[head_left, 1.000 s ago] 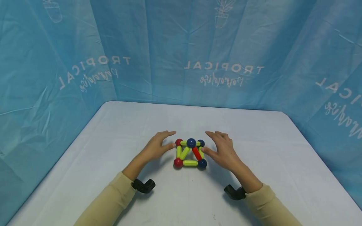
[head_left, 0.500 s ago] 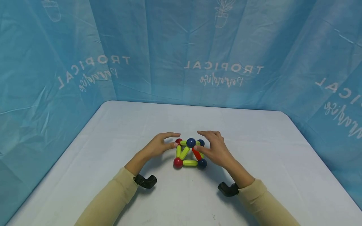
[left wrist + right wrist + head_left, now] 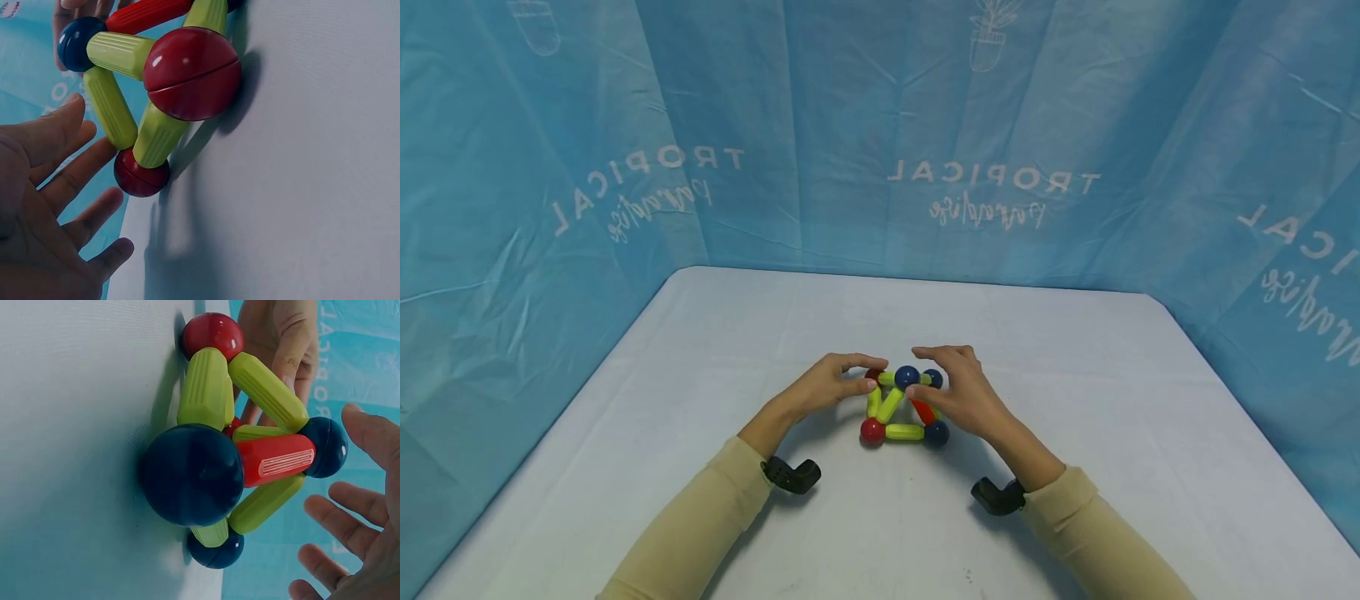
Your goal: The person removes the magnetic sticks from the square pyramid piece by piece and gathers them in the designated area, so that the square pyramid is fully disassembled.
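Observation:
A small pyramid of magnetic rods and balls stands upright on the white table. Its left base corners are red balls [image 3: 872, 432], its right ones dark blue balls [image 3: 936, 432]. Yellow-green rods [image 3: 904, 432] join them, and a single red rod [image 3: 278, 459] slopes up to the blue top ball [image 3: 907, 377]. My left hand [image 3: 822, 388] hovers at the far left red ball with fingers apart; whether a fingertip touches it I cannot tell. Beside the top ball is my right hand [image 3: 964, 392], thumb and fingers spread around it with a gap visible in the right wrist view.
The white table [image 3: 737, 317] has rounded far corners. A blue curtain [image 3: 850, 125] with mirrored white lettering hangs behind and along both sides. Each wrist wears a black camera mount, the left mount [image 3: 793, 476] and the right mount [image 3: 997, 496], low over the table.
Both hands have moved inward: the left to the right toward the far red ball, the right to the left toward the top ball. The pyramid has stayed in place.

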`<action>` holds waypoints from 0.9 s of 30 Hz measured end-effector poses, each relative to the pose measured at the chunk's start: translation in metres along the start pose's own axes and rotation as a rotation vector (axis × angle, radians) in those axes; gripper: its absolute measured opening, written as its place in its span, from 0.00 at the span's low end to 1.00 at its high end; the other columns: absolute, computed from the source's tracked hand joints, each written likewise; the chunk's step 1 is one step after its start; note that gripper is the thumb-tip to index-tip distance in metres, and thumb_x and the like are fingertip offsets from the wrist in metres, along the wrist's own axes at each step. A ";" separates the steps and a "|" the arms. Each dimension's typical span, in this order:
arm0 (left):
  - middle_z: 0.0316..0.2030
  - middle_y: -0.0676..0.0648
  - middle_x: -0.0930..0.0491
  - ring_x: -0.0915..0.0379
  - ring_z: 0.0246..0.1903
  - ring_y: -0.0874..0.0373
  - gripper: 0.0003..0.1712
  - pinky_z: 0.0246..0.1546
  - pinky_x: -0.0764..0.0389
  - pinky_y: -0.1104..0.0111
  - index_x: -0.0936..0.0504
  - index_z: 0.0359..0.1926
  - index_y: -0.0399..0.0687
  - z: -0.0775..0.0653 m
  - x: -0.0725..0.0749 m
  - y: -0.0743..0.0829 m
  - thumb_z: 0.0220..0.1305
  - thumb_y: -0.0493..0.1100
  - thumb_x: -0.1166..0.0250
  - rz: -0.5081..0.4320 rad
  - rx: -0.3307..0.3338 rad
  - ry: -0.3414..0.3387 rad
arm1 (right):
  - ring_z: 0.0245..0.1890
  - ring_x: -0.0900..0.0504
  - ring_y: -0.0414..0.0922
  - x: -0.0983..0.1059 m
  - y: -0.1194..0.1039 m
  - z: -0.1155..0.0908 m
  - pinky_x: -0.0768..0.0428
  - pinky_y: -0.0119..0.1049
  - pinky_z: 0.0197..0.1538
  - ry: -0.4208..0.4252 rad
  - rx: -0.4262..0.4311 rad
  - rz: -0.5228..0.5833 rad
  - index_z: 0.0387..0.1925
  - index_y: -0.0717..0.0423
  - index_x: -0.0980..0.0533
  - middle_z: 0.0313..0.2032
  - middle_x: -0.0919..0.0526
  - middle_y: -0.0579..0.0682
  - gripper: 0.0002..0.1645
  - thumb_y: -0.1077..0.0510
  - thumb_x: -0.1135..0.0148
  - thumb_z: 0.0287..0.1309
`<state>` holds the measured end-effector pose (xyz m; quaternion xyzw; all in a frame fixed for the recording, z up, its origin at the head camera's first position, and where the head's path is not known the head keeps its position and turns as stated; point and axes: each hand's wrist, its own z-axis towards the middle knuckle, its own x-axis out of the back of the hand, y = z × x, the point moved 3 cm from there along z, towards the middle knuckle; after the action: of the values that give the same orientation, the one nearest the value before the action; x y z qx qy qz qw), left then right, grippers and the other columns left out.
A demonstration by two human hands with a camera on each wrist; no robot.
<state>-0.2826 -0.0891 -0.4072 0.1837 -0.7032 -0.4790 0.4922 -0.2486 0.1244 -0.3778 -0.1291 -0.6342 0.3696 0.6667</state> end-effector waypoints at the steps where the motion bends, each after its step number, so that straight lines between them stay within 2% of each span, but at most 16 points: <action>1: 0.61 0.50 0.26 0.46 0.70 0.46 0.23 0.67 0.54 0.39 0.26 0.61 0.53 0.001 0.000 0.000 0.65 0.47 0.40 -0.008 -0.004 -0.004 | 0.63 0.39 0.50 0.000 0.000 0.001 0.30 0.56 0.59 -0.004 0.002 0.002 0.62 0.44 0.30 0.61 0.27 0.48 0.35 0.46 0.32 0.52; 7: 0.61 0.50 0.26 0.41 0.68 0.49 0.22 0.68 0.49 0.43 0.25 0.60 0.53 0.006 -0.002 0.001 0.65 0.46 0.40 -0.023 -0.029 -0.025 | 0.62 0.38 0.50 -0.003 -0.001 0.003 0.30 0.57 0.59 -0.009 0.004 0.022 0.59 0.44 0.27 0.59 0.25 0.48 0.32 0.46 0.32 0.52; 16: 0.60 0.50 0.25 0.36 0.64 0.50 0.19 0.67 0.46 0.44 0.21 0.56 0.59 0.013 -0.008 0.001 0.63 0.46 0.38 -0.052 -0.001 -0.025 | 0.61 0.38 0.48 -0.008 0.002 0.004 0.29 0.55 0.58 -0.017 -0.031 0.056 0.57 0.45 0.25 0.56 0.24 0.47 0.28 0.46 0.33 0.53; 23: 0.56 0.51 0.22 0.32 0.56 0.53 0.17 0.66 0.44 0.45 0.20 0.53 0.60 0.017 -0.010 0.000 0.62 0.47 0.37 -0.041 -0.005 -0.008 | 0.60 0.37 0.48 -0.009 0.000 0.003 0.29 0.55 0.57 -0.016 -0.038 0.061 0.55 0.44 0.24 0.56 0.25 0.48 0.26 0.47 0.33 0.53; 27: 0.55 0.51 0.21 0.32 0.58 0.52 0.15 0.66 0.46 0.44 0.18 0.51 0.59 0.017 -0.010 0.001 0.62 0.47 0.37 -0.046 0.015 0.014 | 0.59 0.37 0.48 -0.008 -0.001 0.003 0.28 0.53 0.55 -0.015 -0.023 0.060 0.55 0.45 0.23 0.55 0.24 0.47 0.26 0.47 0.33 0.53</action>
<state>-0.2921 -0.0728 -0.4123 0.2066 -0.6989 -0.4838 0.4845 -0.2502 0.1172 -0.3825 -0.1529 -0.6391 0.3831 0.6492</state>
